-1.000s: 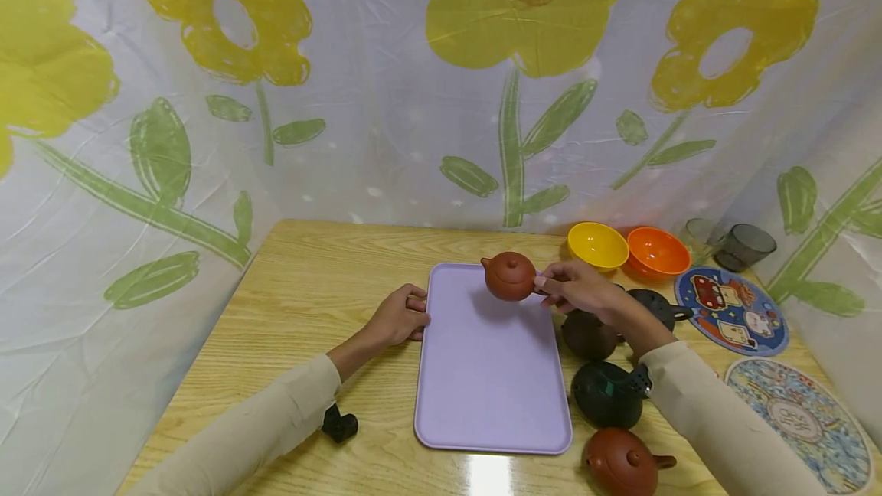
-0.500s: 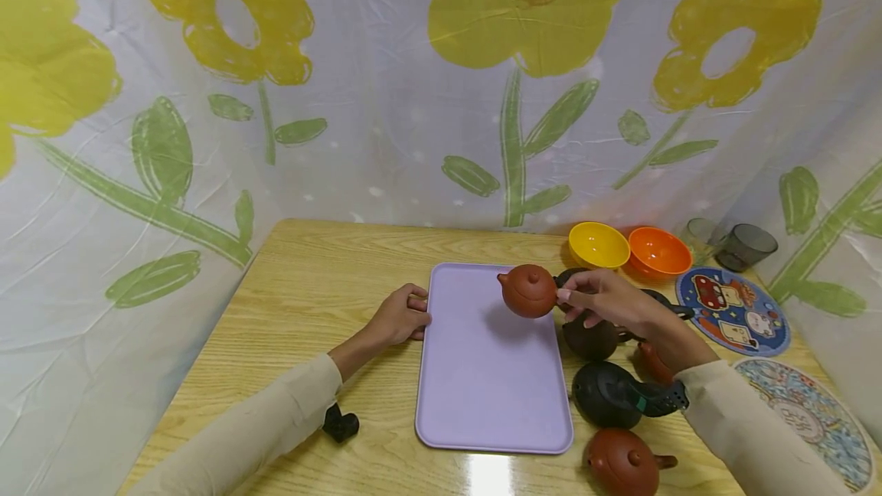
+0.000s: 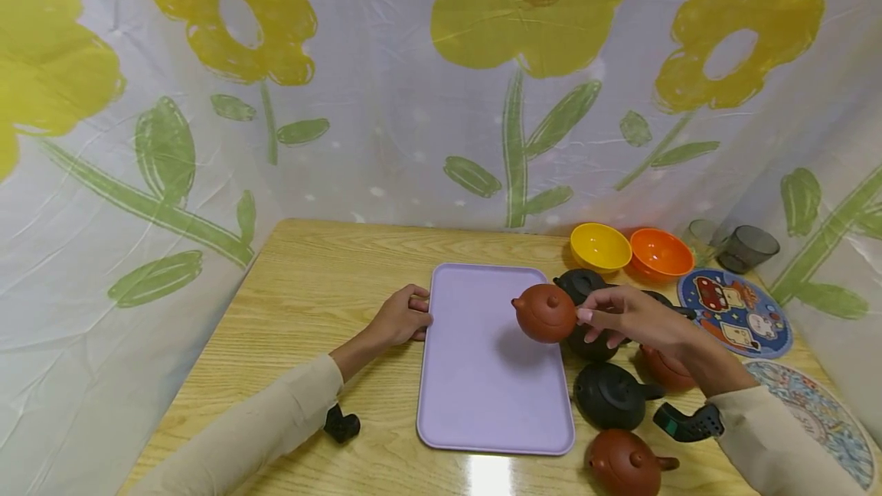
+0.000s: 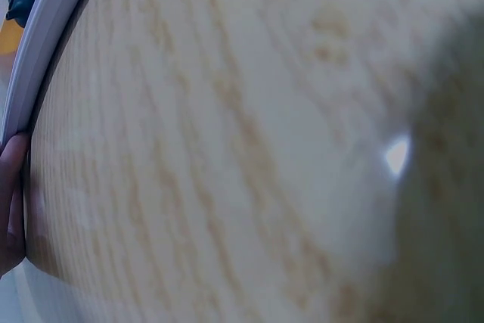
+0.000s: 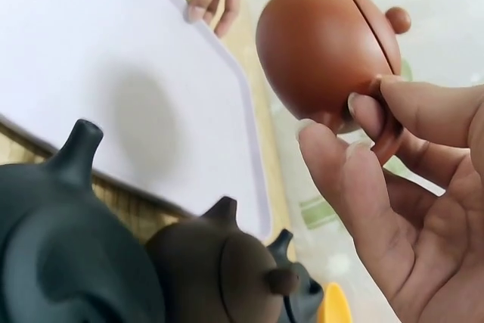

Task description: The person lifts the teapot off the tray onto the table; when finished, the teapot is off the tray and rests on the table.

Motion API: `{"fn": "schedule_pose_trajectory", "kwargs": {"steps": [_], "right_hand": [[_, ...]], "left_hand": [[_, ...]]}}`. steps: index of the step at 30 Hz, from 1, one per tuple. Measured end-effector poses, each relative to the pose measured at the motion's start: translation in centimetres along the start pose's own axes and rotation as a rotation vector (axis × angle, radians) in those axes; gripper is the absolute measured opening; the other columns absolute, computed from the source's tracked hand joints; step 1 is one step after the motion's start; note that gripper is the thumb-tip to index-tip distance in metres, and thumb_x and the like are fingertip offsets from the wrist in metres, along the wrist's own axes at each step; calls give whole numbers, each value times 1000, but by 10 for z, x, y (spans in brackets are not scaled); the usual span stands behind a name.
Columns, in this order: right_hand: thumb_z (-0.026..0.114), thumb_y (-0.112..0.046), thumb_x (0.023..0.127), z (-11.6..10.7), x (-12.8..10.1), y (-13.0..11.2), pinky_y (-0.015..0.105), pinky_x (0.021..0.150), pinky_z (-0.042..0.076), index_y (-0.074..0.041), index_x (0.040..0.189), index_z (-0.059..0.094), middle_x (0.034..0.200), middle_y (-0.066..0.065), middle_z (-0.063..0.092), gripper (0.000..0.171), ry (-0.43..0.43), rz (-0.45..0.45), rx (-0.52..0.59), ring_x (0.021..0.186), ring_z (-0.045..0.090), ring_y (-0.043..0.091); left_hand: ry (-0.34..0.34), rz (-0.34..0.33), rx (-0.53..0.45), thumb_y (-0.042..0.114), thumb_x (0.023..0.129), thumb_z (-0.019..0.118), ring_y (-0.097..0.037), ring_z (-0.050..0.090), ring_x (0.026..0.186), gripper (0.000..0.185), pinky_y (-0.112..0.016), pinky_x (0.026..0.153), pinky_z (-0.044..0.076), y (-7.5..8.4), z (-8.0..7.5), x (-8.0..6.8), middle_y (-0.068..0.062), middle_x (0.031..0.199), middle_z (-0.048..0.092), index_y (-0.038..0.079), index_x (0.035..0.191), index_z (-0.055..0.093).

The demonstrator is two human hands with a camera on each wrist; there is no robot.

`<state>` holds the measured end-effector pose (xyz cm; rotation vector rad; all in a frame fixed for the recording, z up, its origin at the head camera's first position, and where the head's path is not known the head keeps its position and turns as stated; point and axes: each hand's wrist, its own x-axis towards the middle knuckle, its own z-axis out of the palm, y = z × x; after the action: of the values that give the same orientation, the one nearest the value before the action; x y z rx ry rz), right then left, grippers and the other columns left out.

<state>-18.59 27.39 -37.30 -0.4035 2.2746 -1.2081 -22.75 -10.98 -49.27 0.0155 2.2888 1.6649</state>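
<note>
My right hand (image 3: pixel 637 321) pinches the looped handle of a small reddish-brown clay teapot (image 3: pixel 547 314). It hangs level above the right part of a lilac tray (image 3: pixel 491 396), its spout to the left and its shadow on the tray. The right wrist view shows thumb and fingertips around the teapot's handle (image 5: pixel 387 138). At the tray's left rim, my left hand (image 3: pixel 401 315) holds the edge with its fingers; the left wrist view catches only a bit of that hand (image 4: pixel 10 202) beside the tray rim (image 4: pixel 45 43).
Right of the tray stand a black teapot (image 3: pixel 609 395), a red-brown teapot (image 3: pixel 623 462), a dark brown teapot (image 5: pixel 215 274) and others. Behind them are a yellow bowl (image 3: pixel 599 248), an orange bowl (image 3: pixel 661 254) and a grey glass (image 3: pixel 748 248). Two round mats, one blue (image 3: pixel 736 312), lie far right.
My right hand has drawn the teapot to the right and nearer to me, from the tray's far end toward its right rim. The left hand has stayed at the tray's edge.
</note>
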Motion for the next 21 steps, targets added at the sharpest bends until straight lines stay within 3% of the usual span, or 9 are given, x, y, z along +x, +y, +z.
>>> {"fn": "schedule_pose_trajectory", "kwargs": {"steps": [7,11,17,21], "right_hand": [[55,-24,104,-6,-25,14,37,71,60,-3,109,66,104,14,67,24,-25,-51,-4,92,67,25],[52,-19,105,-9,-39,24,35,70,59,-1,110,65,100,17,67,23,-51,-99,-8,89,66,25],[43,-11,107,-17,-62,44,37,61,57,3,114,62,96,25,64,24,-159,-139,102,75,58,34],[38,-7,108,-22,-77,57,38,66,55,3,112,60,99,18,65,25,-202,-151,126,83,61,30]], "left_hand": [[1,1,2,-2,89,65,-19,66,81,47,-32,63,63,0,0,0,-15,109,59,1,134,53],[-4,-1,5,-1,89,65,-20,66,82,47,-33,64,63,-2,0,1,-16,110,59,1,134,53],[-7,-1,1,-1,89,66,-20,66,83,47,-33,64,63,-3,0,2,-17,111,59,1,134,52],[-6,2,-2,-2,88,65,-20,66,83,46,-33,64,63,-3,0,2,-17,110,58,1,133,53]]}}
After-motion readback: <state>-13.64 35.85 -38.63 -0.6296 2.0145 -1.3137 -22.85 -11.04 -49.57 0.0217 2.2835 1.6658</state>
